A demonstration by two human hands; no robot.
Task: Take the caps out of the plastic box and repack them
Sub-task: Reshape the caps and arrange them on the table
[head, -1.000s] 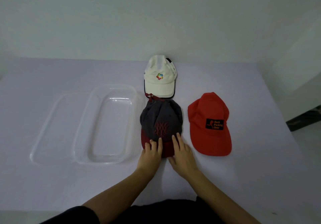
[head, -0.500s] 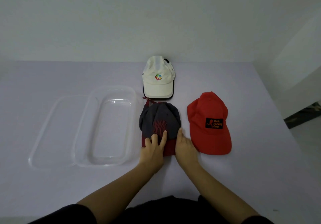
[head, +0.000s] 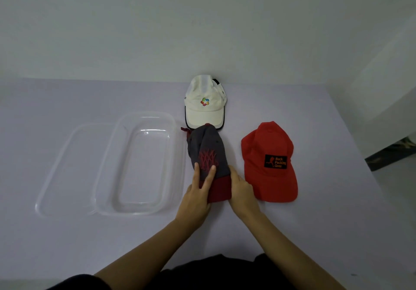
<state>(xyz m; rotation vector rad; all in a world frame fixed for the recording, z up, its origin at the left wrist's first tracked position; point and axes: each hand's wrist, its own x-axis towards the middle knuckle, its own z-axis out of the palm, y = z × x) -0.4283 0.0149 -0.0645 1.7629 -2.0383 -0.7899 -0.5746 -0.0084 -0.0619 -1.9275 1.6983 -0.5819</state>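
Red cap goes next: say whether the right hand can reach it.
Probably yes: the red cap lies uncovered beside the right hand, nothing between, though that hand now holds the grey cap.

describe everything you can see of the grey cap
The grey cap is soft fabric: dark grey crown with a red stitched design, dark red brim, a red strap end at its far left. It lies on the table between the box and the red cap, brim toward the person, squeezed narrow. Its far end meets the white cap's brim. The left hand lays two straight fingers on the crown; the right hand presses its right side, fingers hidden.
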